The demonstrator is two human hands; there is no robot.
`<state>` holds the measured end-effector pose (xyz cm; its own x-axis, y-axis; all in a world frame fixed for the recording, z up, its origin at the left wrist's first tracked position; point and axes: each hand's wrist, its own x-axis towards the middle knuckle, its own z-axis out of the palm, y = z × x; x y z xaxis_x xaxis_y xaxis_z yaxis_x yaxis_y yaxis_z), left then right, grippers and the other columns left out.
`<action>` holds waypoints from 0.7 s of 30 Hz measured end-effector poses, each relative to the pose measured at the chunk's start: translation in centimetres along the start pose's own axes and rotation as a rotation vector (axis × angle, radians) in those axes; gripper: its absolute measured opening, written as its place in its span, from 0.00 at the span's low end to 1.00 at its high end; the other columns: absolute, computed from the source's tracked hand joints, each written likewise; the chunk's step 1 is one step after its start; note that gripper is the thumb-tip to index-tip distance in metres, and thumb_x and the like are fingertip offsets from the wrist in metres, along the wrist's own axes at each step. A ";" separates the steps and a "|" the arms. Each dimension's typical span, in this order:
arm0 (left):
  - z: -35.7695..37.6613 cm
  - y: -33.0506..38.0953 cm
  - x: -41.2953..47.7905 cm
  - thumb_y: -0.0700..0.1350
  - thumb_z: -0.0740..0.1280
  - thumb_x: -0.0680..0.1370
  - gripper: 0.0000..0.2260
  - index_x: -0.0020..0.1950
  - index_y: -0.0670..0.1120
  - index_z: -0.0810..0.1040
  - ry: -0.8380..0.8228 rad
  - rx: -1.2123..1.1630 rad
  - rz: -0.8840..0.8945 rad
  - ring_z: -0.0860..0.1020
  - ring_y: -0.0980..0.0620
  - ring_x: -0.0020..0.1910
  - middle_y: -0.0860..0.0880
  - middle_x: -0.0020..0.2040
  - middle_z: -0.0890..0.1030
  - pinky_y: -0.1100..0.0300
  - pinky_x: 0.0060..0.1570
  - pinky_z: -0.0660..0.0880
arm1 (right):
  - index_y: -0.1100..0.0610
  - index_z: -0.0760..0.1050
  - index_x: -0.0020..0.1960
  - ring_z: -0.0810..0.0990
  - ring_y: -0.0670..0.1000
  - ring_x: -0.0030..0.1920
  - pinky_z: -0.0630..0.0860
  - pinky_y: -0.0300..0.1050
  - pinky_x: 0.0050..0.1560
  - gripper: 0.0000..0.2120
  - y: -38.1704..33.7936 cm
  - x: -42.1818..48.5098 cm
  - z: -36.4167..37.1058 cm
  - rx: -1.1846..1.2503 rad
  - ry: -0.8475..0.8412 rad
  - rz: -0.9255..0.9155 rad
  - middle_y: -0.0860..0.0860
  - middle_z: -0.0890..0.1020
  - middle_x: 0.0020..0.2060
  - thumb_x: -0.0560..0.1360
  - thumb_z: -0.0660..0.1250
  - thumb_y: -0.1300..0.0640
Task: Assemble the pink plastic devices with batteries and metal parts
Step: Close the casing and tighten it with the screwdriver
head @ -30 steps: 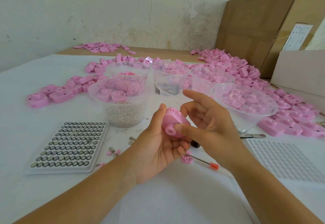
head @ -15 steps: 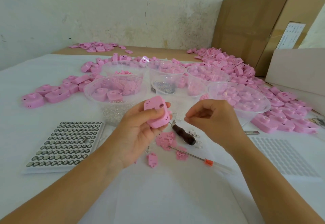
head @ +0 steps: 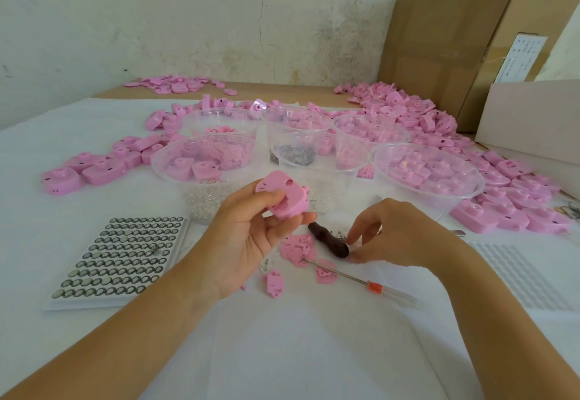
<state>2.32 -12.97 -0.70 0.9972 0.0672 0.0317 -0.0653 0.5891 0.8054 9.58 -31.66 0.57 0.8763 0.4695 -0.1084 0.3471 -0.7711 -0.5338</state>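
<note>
Right hand (head: 398, 236) has dropped to the table (head: 282, 352), fingertips by the dark handle (head: 329, 241); its grip I cannot tell. Left hand (head: 248, 242), apart, pinches a pink device (head: 282, 195)

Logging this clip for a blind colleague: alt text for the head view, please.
The left hand holds a pink device over the table; the right hand reaches down beside a dark tool handle. Bowls of pink parts stand behind, a battery tray at left.

Battery tray (head: 120, 258) left of bowls (head: 205, 161), boxes (head: 470, 38) behind
</note>
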 end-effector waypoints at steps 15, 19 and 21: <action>-0.5 -0.3 -0.2 0.29 0.59 0.74 0.12 0.50 0.43 0.74 -0.079 0.177 -0.021 0.83 0.38 0.35 0.42 0.37 0.83 0.62 0.24 0.77 | 0.52 0.82 0.44 0.80 0.47 0.42 0.74 0.34 0.39 0.08 0.3 0.6 0.6 -0.072 0.094 -0.035 0.44 0.79 0.34 0.72 0.69 0.64; -0.7 -0.3 -0.2 0.32 0.62 0.65 0.14 0.46 0.44 0.77 -0.140 0.187 -0.085 0.82 0.36 0.34 0.41 0.35 0.81 0.61 0.25 0.78 | 0.51 0.82 0.46 0.79 0.44 0.39 0.73 0.32 0.37 0.08 0.1 0.5 0.4 0.075 0.230 -0.094 0.45 0.80 0.35 0.74 0.67 0.63; -0.5 -0.3 -0.3 0.35 0.69 0.64 0.10 0.43 0.46 0.79 -0.139 0.238 -0.089 0.81 0.37 0.32 0.40 0.35 0.80 0.61 0.25 0.77 | 0.50 0.82 0.42 0.79 0.42 0.34 0.73 0.31 0.35 0.10 -0.4 0.2 0.1 0.393 0.271 -0.148 0.45 0.81 0.32 0.73 0.68 0.65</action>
<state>2.00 -12.74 -1.27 0.9951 -0.0965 0.0224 0.0162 0.3814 0.9243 9.60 -31.26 0.70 0.9007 0.3928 0.1858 0.3674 -0.4601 -0.8083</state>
